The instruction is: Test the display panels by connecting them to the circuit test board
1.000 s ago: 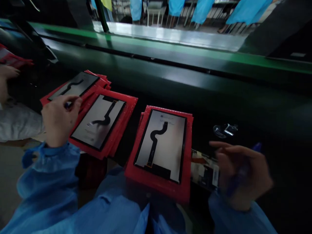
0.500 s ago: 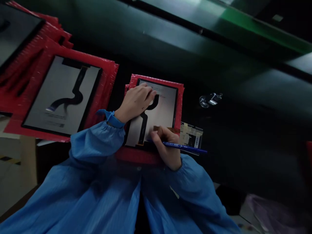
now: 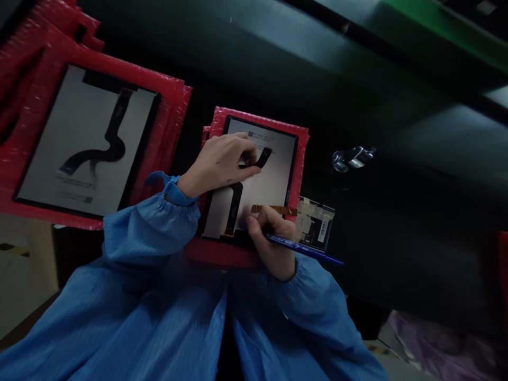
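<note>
Near the middle, an LCD panel lies back side up on red bubble wrap. A curved black flex cable runs over its grey back. My left hand rests above the panel, thumb and curled forefinger closed around the cable near its free end, which sticks out past them. Lower right on the panel, my right hand grips a blue pen; its writing tip is hard to make out. Beside those fingers lies a brown flex strip, leading to a small display module at the panel's right.
To the left, another panel with a black cable lies on a stack of red bubble wrap. A shiny metal-looking object sits on the dark table at right. Purple cloth shows at the lower right.
My left fingers have shifted from lying over the cable to a pinch near its end, which now points up to the right. My right hand stays nearly in place with the pen. The view has shifted slightly.
</note>
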The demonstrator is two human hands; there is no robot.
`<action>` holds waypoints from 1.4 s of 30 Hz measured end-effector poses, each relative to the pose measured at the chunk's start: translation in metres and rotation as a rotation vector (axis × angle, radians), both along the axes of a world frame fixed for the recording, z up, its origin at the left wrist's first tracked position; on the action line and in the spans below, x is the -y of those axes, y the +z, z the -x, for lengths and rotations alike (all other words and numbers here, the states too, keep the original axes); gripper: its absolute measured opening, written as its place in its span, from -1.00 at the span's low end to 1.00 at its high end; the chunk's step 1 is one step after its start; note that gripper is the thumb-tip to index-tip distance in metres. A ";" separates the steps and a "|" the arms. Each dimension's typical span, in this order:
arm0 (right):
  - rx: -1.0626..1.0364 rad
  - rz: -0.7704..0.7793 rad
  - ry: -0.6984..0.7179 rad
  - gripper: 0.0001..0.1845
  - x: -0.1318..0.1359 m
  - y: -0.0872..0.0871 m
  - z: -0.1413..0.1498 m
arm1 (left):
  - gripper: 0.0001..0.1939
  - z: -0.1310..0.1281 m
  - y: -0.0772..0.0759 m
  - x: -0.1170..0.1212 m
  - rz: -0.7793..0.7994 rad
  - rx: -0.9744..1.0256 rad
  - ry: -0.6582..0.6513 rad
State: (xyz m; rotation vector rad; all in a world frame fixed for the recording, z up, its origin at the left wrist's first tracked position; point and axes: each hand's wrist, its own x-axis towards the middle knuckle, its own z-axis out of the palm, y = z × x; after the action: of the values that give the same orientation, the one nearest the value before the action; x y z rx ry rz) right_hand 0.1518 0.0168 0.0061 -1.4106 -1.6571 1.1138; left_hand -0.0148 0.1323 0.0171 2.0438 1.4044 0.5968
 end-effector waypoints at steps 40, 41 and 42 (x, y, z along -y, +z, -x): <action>-0.445 -0.068 0.125 -0.54 -0.052 0.014 -0.060 | -0.94 -0.032 0.042 0.068 0.364 0.571 0.129; -0.441 -0.059 0.123 -0.55 -0.051 0.014 -0.060 | -0.94 -0.033 0.040 0.068 0.339 0.555 0.135; -0.444 -0.045 0.128 -0.57 -0.050 0.013 -0.061 | -0.94 -0.033 0.038 0.068 0.323 0.546 0.140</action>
State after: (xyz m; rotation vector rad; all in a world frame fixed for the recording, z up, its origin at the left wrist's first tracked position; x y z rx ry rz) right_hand 0.2127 0.0672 0.0196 -0.9505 -1.4514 1.3397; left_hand 0.0178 0.0645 0.0555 1.3983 1.2195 0.8475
